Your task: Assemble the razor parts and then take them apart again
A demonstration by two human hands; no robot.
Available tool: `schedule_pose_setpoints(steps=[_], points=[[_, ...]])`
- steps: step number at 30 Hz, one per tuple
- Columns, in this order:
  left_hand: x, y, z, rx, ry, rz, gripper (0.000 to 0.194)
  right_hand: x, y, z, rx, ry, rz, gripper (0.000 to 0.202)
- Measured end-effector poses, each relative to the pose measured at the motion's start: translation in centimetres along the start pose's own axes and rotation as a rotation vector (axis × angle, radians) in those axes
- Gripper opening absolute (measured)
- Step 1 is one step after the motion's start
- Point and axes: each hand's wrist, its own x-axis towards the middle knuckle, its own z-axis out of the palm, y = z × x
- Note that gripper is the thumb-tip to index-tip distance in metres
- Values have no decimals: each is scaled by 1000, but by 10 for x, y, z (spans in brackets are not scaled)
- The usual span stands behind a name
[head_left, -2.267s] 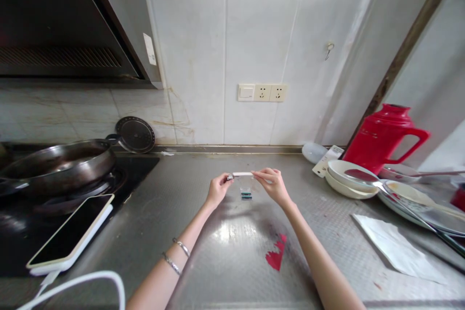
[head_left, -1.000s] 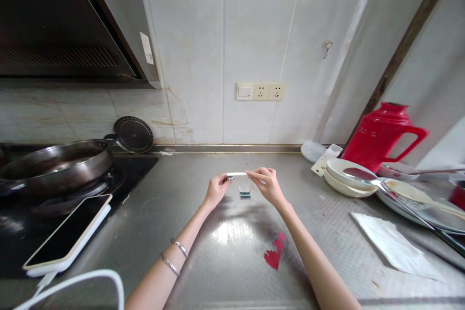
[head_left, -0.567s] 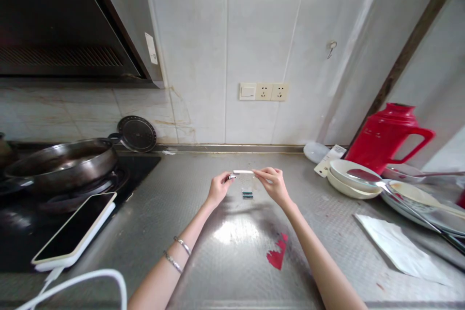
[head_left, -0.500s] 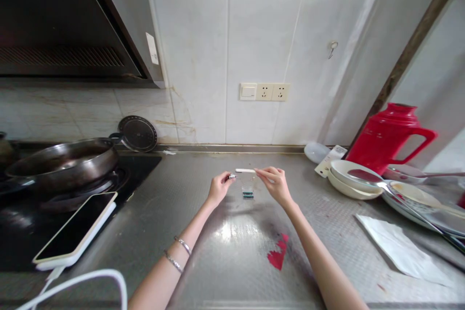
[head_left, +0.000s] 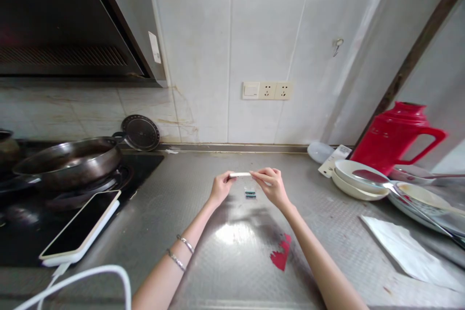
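From the head camera I see both hands held out over the middle of the steel counter (head_left: 203,213). My left hand (head_left: 220,188) has its fingers curled in, thumb and forefinger pinched on the left end of the white strip (head_left: 240,174) that tops a small clear bag (head_left: 249,189). My right hand (head_left: 271,186) pinches the strip's right end in the same way, the other fingers loosely bent. The bag hangs between the two hands just above the counter, with small dark pieces (head_left: 250,194) at its bottom; I cannot tell what they are. Two bracelets (head_left: 181,252) sit on the left forearm. To the left a phone (head_left: 80,224) lies beside a pan (head_left: 69,161) on the stove; to the right stand a red jug (head_left: 395,136) and stacked bowls (head_left: 358,180).
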Motion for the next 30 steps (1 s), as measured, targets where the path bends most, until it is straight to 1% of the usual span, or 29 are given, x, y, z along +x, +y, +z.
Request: schedule_pose_setpoints(steps=[2, 6, 8, 12, 15, 19, 22, 26, 30], points=[[0, 0, 0, 15, 3, 10, 15, 0, 0, 0, -1, -12, -10, 23], [0, 3, -1, -7, 0, 15, 16, 1, 7, -7, -20, 33, 24, 22], [0, 5, -1, -18, 1, 10, 17, 1, 5, -8, -20, 40, 27, 22], [0, 5, 1, -13, 8, 8, 17, 3, -5, -4, -1, -13, -15, 23], [0, 5, 1, -23, 24, 4, 17, 2, -1, -4, 12, -28, -10, 23], [1, 6, 0, -87, 45, -21, 18, 1, 16, -13, -6, 13, 44, 23], [2, 10, -2, -160, 62, -58, 19, 1, 22, -15, 24, 38, 109, 24], [-1, 16, -1, -194, 66, -108, 21, -1, 21, -8, 177, 52, 215, 28], [-5, 19, 2, -123, 74, -132, 24, -4, 20, 5, 302, 40, 331, 34]])
